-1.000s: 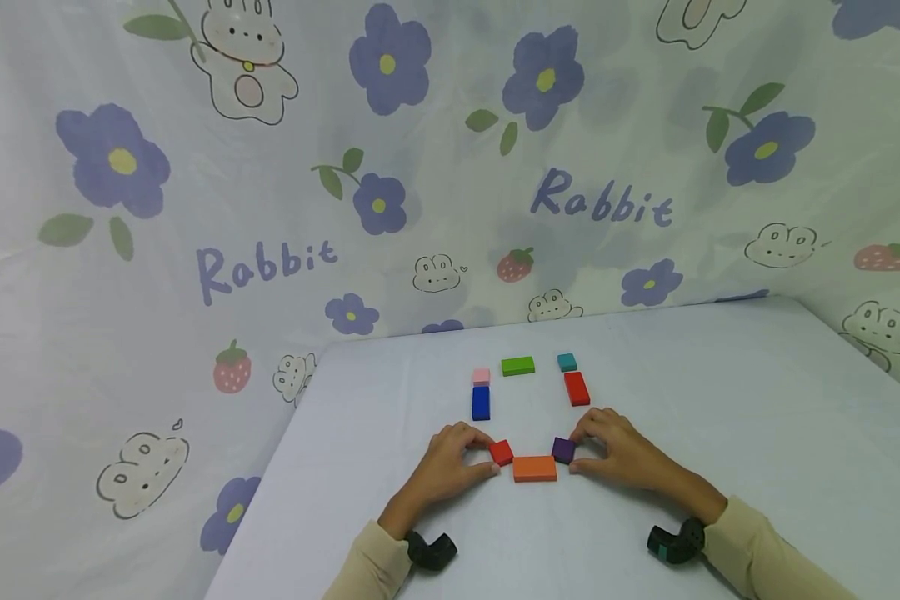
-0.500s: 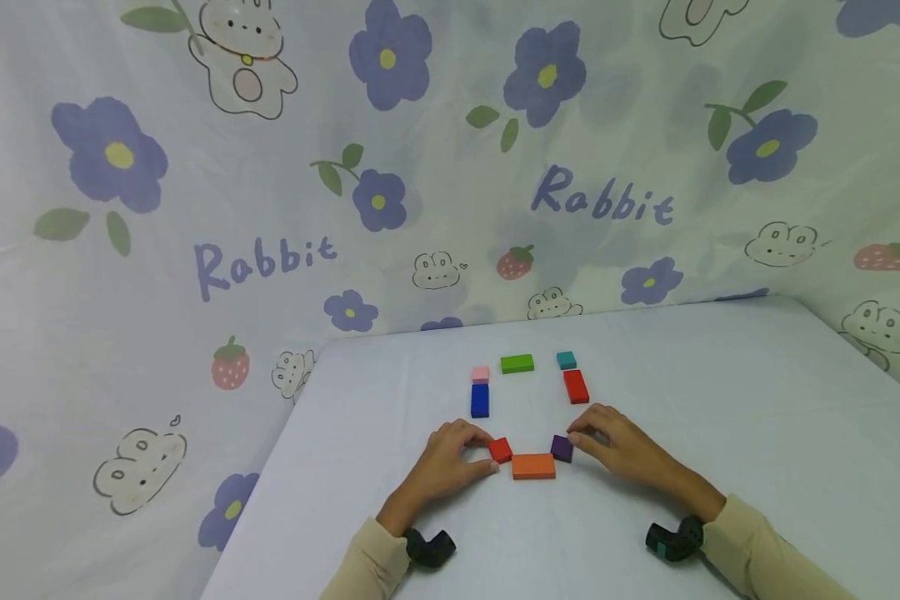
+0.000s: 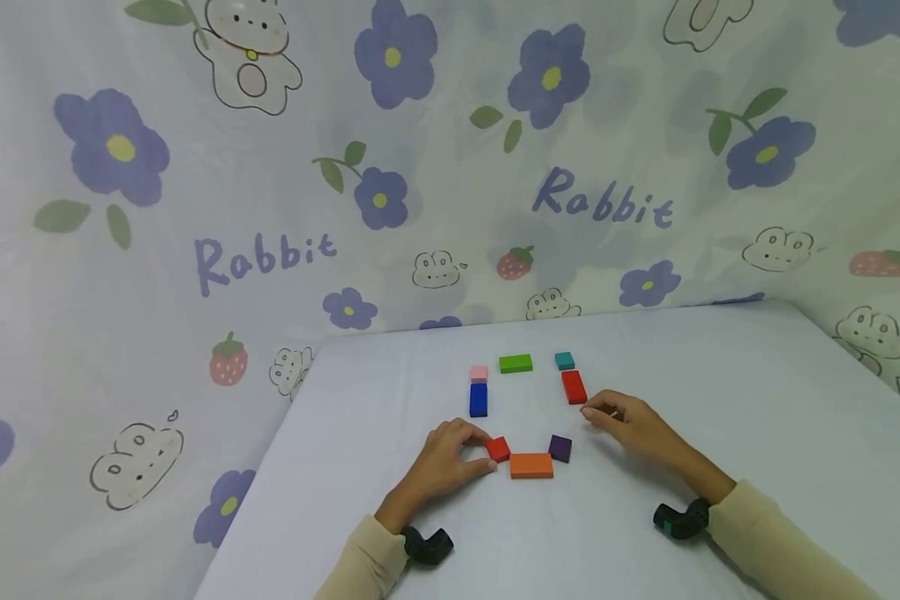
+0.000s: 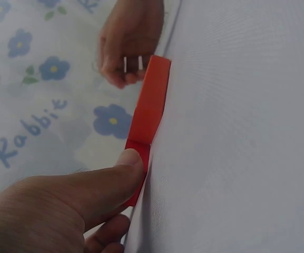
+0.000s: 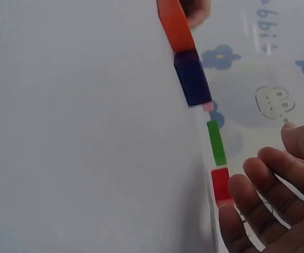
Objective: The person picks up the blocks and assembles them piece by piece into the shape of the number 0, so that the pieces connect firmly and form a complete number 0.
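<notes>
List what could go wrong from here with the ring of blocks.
The left hand pinches the small red block right beside the orange block; a slip in its grip could knock that one askew. The right hand reaches close to the long red block and could nudge it toward the teal block.

The small red block (image 3: pixel 498 449) touching the left hand's fingers (image 3: pixel 471 433) and the orange block (image 3: pixel 531 466) just beside them look smooth, solid and matt, lying on a tabletop (image 3: pixel 720 400) covered in pale, finely woven cloth, with a thin printed fabric backdrop (image 3: pixel 270 208) behind.
</notes>
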Available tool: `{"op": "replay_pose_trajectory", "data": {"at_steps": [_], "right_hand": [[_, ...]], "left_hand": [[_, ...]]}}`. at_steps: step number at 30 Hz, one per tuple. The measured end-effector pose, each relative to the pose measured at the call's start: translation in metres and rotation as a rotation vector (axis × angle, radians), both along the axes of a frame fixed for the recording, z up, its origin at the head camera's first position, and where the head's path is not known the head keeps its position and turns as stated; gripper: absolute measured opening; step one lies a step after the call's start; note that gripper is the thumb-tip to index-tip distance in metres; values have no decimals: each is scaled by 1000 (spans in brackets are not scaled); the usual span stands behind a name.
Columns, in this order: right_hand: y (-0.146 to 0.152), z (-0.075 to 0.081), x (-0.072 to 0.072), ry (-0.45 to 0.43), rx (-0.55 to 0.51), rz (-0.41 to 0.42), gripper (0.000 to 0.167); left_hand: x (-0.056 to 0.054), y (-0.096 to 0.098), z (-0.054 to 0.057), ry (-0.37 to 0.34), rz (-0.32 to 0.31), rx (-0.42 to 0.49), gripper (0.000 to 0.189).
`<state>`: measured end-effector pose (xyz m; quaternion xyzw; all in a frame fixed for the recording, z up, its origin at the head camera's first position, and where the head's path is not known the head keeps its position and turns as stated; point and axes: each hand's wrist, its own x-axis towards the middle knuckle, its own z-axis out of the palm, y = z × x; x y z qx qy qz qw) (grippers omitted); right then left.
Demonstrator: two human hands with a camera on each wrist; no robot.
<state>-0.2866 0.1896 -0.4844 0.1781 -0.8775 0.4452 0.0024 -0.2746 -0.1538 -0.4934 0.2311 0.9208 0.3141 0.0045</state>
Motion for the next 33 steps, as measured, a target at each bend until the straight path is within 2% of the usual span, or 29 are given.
{"op": "replay_pose_trajectory", "data": {"at_steps": [7,14,22,26,33], "right_hand": [[19,12,-29,63,131,-19,22],[26,10,-54,-6,201,35,44],[24,0,-71,-73,276,70,69],[22,2,-79,-106,307,101,73],[21,9,-85,-129,346,104,76]], "left_hand": [[-2,-1,0,4,7,3,31],[1,0,-6,-5,19,9,31],[6,3,-12,-6,17,-11,31],[5,2,-11,10,20,-16,31],[3,0,-3,14,11,-21,30]]}}
